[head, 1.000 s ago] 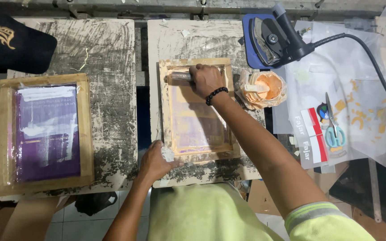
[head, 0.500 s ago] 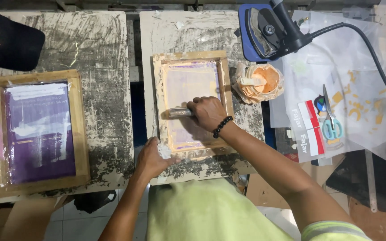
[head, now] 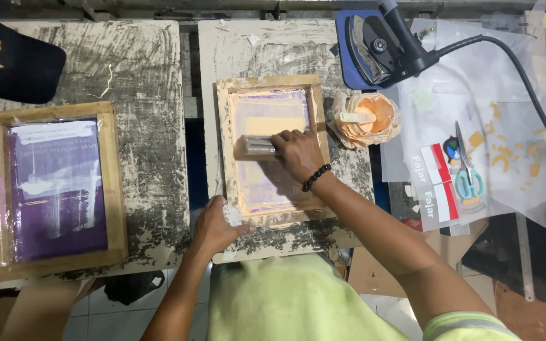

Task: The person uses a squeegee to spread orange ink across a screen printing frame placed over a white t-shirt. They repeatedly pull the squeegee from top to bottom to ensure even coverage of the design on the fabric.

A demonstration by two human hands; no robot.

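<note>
Work boards: two worn, paint-smeared boards lie side by side under you, the left board (head: 137, 69) and the right board (head: 273, 47), with a dark gap between them.
Left screen frame: a large wooden frame (head: 114, 183) with a purple mesh streaked white lies flat on the left board, well apart from your hands.
Right screen frame: the smaller wooden screen frame (head: 222, 132) lies flat on the right board, its mesh coated pale orange and lilac. Both your hands are on it.
Black cloth: a dark cloth (head: 17, 66) with a gold print sits at the far left corner.
Iron: a dark iron (head: 380, 44) rests on a blue pad at the far right, and its black cable runs off to the right.
Paper sheets: thin white sheets (head: 519, 158) spotted with orange cover the table on the right.
Paint cup: a plastic-wrapped cup of orange ink (head: 368, 120) stands just beside the right edge of the smaller frame, with a stick in it.
Right hand: your right hand (head: 298, 155) is closed around the squeegee, a beaded black bracelet at the wrist.
Left hand: your left hand (head: 213, 224) presses on the near left corner of the smaller frame, fingers curled over a white scrap.
Squeegee: the squeegee (head: 254, 146) lies crosswise on the mesh, about midway down the frame.
Scissors: scissors with blue handles (head: 466, 170) lie on the papers to the right.
</note>
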